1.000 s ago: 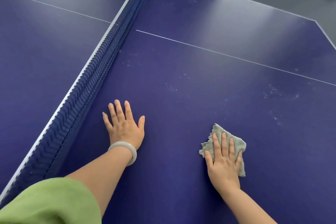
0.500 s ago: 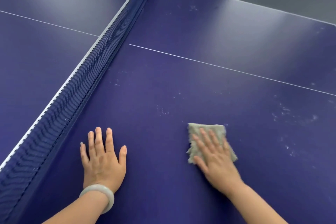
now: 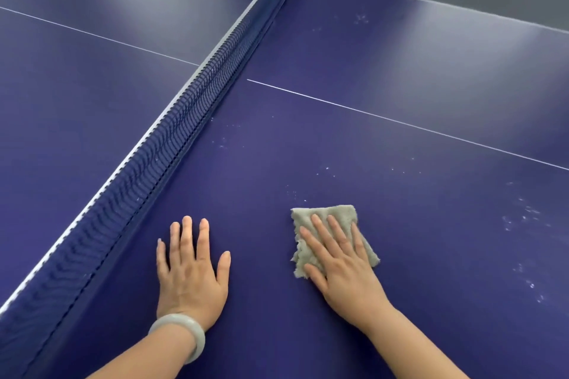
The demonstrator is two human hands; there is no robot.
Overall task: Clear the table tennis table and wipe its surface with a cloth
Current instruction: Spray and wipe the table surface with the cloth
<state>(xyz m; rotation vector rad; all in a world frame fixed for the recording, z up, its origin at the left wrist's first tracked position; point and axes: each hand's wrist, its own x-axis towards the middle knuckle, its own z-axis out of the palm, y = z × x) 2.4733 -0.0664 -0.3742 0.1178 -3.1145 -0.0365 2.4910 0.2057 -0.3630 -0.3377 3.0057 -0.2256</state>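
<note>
- Table (image 3: pixel 400 55): wiping stage, by my judgement.
- Net (image 3: pixel 184 120): just L of hands. Risk: leftward stroke snags cloth on it.
- L hand (image 3: pixel 192 274): flat, fingers straight, holds nothing.
- R hand (image 3: pixel 341 268): straight fingers press cloth (image 3: pixel 335 212) onto table, R of L hand.
- Specks (image 3: pixel 523 218): ahead & R. Risk: light pressure scatters them.

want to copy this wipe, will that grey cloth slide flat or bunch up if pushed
The cloth looks soft with a frayed edge, so it probably droops if lifted. Under the flat right hand it likely slides on the smooth table; pushed edge-on it may bunch.
</note>
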